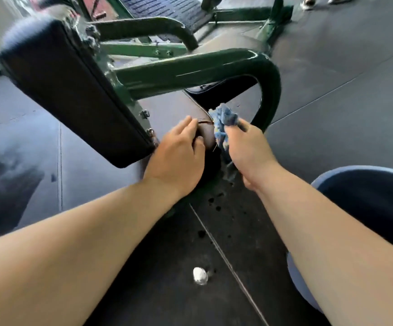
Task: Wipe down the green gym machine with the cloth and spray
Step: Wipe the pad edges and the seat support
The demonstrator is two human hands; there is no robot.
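**Wiping the end of the seat pad**

I am looking down past both arms at the green machine. Its shiny green tube bends around just behind my hands. A big black pad sticks out on the left, and a brown pad runs under the tube toward me.

My left hand is on the near end of the brown pad. Its fingers lie on top and the thumb wraps down the front, so it holds the pad. My right hand is closed tight around the blue cloth. The cloth is bunched up and sits right at the edge of the brown pad, between the pad and the bent green tube. I cannot tell if it is touching the pad.

I think this is the wiping step, at the end of the pad. Dark wet drops dot the floor below my hands, so it looks like some spray has landed there. I cannot see the spray bottle. A small white lump lies on the floor close to me, and I cannot tell what it is.

Next, I think the cloth needs to be pressed flat and rubbed along the pad, then up the green tube beside it. The left hand should hold the pad steady.
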